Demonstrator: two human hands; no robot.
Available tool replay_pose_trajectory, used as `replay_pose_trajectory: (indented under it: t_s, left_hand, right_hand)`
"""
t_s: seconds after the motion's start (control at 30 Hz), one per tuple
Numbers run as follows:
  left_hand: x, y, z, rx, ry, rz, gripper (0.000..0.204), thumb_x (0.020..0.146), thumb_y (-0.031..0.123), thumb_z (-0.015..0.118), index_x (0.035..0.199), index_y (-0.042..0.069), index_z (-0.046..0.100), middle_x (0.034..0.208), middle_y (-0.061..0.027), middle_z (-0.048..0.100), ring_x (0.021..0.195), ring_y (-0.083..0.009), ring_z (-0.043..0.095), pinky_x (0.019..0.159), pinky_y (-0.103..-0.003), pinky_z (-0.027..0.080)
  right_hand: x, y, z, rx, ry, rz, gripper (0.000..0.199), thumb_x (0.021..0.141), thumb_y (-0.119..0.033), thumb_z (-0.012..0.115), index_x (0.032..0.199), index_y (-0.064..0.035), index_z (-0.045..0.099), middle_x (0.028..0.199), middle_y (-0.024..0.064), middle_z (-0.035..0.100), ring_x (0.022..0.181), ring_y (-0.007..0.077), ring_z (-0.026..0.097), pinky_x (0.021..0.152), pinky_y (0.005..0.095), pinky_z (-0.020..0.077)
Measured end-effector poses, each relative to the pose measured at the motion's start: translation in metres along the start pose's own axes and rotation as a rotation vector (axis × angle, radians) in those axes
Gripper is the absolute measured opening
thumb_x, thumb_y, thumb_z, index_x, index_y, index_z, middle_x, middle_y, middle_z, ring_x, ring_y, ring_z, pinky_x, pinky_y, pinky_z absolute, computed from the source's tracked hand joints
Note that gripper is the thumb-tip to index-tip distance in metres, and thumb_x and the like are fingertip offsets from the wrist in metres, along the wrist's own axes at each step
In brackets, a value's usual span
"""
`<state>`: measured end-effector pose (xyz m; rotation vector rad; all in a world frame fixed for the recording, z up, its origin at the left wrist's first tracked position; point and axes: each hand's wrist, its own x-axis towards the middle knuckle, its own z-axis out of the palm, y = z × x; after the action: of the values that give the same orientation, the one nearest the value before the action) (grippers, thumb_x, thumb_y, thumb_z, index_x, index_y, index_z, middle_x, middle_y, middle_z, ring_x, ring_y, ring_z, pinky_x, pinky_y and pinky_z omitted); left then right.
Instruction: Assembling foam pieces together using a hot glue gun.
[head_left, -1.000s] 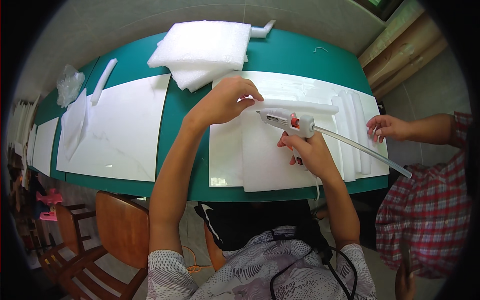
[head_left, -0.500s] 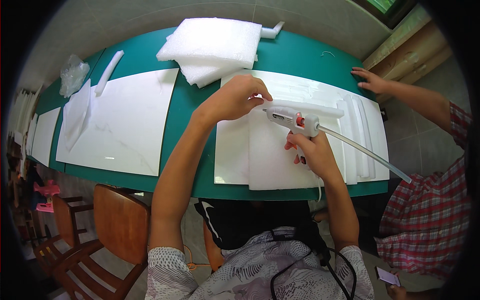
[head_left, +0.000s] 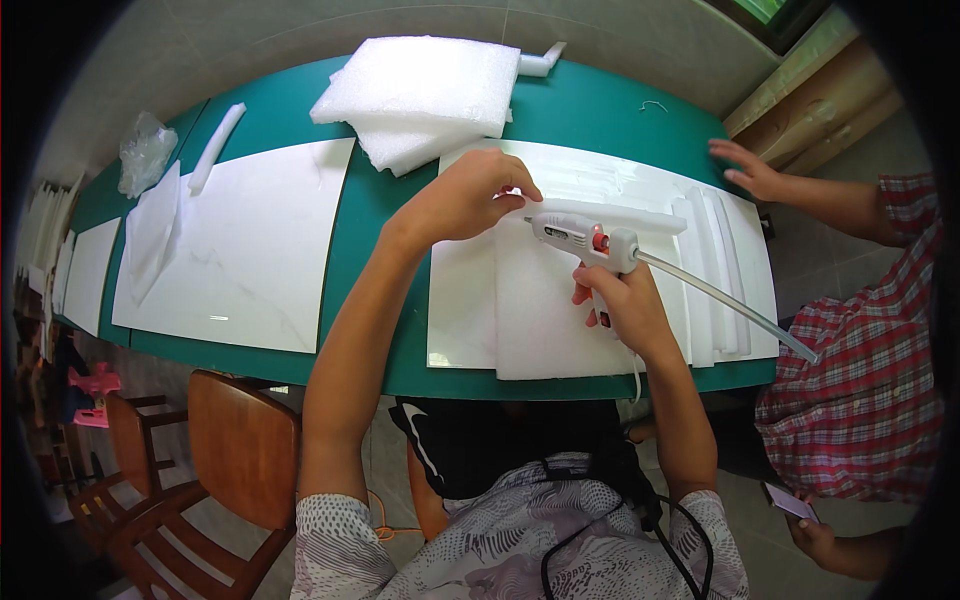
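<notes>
My right hand (head_left: 622,300) is wrapped round the handle of a white glue gun (head_left: 575,232) with a red-orange trigger. A long translucent glue stick (head_left: 730,305) juts from its back toward the lower right. The nozzle points left, close to my left fingertips. My left hand (head_left: 478,195) is closed in a pinch at the left end of a white foam strip (head_left: 640,217). That strip lies crosswise along the far edge of a white foam sheet (head_left: 560,310). Beneath the sheet is a glossy white panel (head_left: 455,330). The glue gun hides part of the strip.
Several foam strips (head_left: 715,290) lie at the panel's right side. Stacked foam blocks (head_left: 420,85) stand at the back. Another white marbled panel (head_left: 240,260) is on the left of the green table (head_left: 640,125). Wooden chairs (head_left: 245,445) stand lower left; a co-worker's hand (head_left: 750,172) hovers at right.
The co-worker at right has shifted a little, raising the hand near the table's edge, and the phone in the other hand has moved. My hands and the glue gun stay almost still.
</notes>
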<state>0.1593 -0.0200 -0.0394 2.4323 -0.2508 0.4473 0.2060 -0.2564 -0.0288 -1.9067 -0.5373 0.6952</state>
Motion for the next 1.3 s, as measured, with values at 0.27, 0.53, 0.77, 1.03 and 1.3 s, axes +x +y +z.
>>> replay_pose_trajectory:
  t_s: [0.27, 0.53, 0.77, 1.03, 1.3]
  left_hand:
    - [0.001, -0.002, 0.0, -0.021, 0.053, 0.174, 0.015, 0.082, -0.001, 0.068, 0.095, 0.006, 0.072, 0.096, -0.0076, 0.068, 0.088, -0.0254, 0.06, 0.078, -0.035, 0.05]
    - [0.003, 0.024, -0.007, 0.001, -0.057, -0.083, 0.02, 0.084, -0.005, 0.064, 0.099, 0.006, 0.071, 0.096, -0.011, 0.067, 0.089, -0.0247, 0.062, 0.082, -0.034, 0.052]
    - [0.018, 0.031, -0.009, 0.15, -0.235, -0.001, 0.034, 0.084, -0.007, 0.06, 0.112, 0.009, 0.071, 0.103, -0.013, 0.067, 0.093, -0.0271, 0.061, 0.084, -0.037, 0.051]
    - [0.031, 0.035, -0.005, 0.174, -0.26, -0.059, 0.025, 0.085, -0.002, 0.063, 0.108, 0.005, 0.07, 0.1, -0.0149, 0.069, 0.091, -0.0268, 0.062, 0.083, -0.037, 0.051]
    - [0.059, 0.048, 0.002, 0.183, -0.395, -0.256, 0.022, 0.088, 0.001, 0.063, 0.108, 0.008, 0.07, 0.1, -0.0136, 0.07, 0.086, -0.0257, 0.064, 0.081, -0.036, 0.052]
  right_hand:
    - [-0.011, 0.002, -0.006, -0.007, -0.008, -0.032, 0.026, 0.083, -0.022, 0.06, 0.089, 0.0021, 0.064, 0.072, 0.0063, 0.061, 0.059, 0.0122, 0.057, 0.048, 0.027, 0.0479]
    - [-0.04, 0.001, -0.025, 0.039, 0.055, -0.028, 0.024, 0.083, -0.022, 0.059, 0.091, 0.0005, 0.064, 0.076, 0.0047, 0.059, 0.062, 0.0117, 0.057, 0.049, 0.026, 0.0481]
    - [-0.059, 0.028, -0.059, 0.168, 0.168, -0.079, 0.028, 0.083, -0.022, 0.06, 0.095, 0.0034, 0.065, 0.08, 0.0054, 0.062, 0.059, 0.0106, 0.056, 0.049, 0.025, 0.0483]
    - [-0.06, 0.033, -0.067, 0.18, 0.134, -0.004, 0.032, 0.082, -0.022, 0.06, 0.102, 0.003, 0.063, 0.083, 0.0057, 0.065, 0.057, 0.0095, 0.055, 0.048, 0.0244, 0.0471]
    - [-0.025, 0.037, -0.077, 0.123, 0.041, 0.013, 0.036, 0.081, -0.019, 0.058, 0.109, 0.0036, 0.062, 0.086, 0.0092, 0.065, 0.076, 0.0151, 0.061, 0.05, 0.0281, 0.0501]
